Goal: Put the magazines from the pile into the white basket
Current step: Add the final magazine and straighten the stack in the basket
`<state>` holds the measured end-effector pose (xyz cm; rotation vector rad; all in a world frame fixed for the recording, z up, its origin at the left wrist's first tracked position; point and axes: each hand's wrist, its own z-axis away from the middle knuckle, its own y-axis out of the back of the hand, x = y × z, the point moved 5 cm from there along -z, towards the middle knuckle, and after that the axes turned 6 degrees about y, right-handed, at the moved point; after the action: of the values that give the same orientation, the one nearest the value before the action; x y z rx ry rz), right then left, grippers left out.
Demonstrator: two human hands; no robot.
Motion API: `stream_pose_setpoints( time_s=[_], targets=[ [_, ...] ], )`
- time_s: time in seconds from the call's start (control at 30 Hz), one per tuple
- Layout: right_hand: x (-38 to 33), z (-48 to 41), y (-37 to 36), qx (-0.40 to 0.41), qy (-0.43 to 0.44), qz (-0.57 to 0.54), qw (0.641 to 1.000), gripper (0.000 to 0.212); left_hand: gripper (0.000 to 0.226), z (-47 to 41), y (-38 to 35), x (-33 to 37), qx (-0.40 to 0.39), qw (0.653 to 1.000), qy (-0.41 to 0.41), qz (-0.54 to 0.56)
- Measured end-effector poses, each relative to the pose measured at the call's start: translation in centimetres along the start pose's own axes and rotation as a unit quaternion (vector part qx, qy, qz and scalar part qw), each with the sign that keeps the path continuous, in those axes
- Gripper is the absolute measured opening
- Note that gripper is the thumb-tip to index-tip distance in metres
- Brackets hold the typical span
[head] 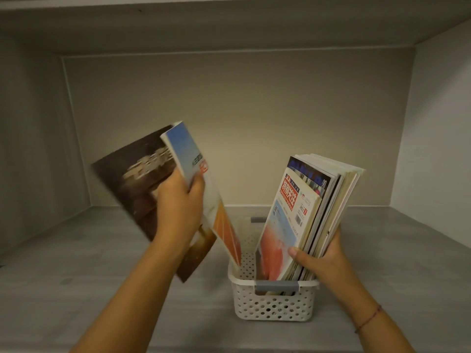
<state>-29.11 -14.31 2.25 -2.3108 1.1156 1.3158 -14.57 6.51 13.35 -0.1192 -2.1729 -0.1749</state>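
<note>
A white perforated basket [274, 305] with a grey front handle stands on the grey shelf, right of centre. Several magazines [309, 212] stand upright in its right side, leaning right; my right hand [322, 261] grips their lower edge, thumb on the front cover. My left hand [178, 207] holds two magazines tilted left. The blue and orange magazine [204, 189] has its bottom corner inside the basket's left side. The dark brown magazine [137, 184] is behind my hand, outside and left of the basket.
This is an open cupboard compartment: back wall [242, 123], side walls left and right, a top panel above. The grey shelf floor [76, 276] stretches left of the basket and to its right. A red string circles my right wrist.
</note>
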Motion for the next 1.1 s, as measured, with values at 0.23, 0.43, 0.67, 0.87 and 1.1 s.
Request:
stream_pose_setpoints(
  time_s=[0.23,0.43,0.67,0.87,1.1],
  targets=[
    [-0.2,0.2,-0.6,-0.007,0.009,-0.004,1.0,0.101,0.007,0.7,-5.7,2.9,-0.087,0.992,-0.05,-0.072],
    [-0.3,0.1,-0.7,-0.011,0.009,-0.008,1.0,0.103,0.045,3.9,-9.8,-0.4,-0.17,0.97,-0.086,-0.151],
    [0.0,0.1,-0.6,-0.007,0.014,-0.02,1.0,0.109,0.057,5.6,-8.9,-3.6,-0.09,0.937,-0.254,-0.22],
    [0.1,0.2,-0.5,-0.002,0.009,-0.017,1.0,0.12,0.113,7.1,-8.7,-6.9,-0.192,0.973,-0.034,-0.122],
    [0.1,0.0,-0.7,-0.011,0.029,-0.025,0.999,0.115,0.11,7.8,-9.5,-6.3,-0.31,0.941,-0.067,-0.115]
  ],
)
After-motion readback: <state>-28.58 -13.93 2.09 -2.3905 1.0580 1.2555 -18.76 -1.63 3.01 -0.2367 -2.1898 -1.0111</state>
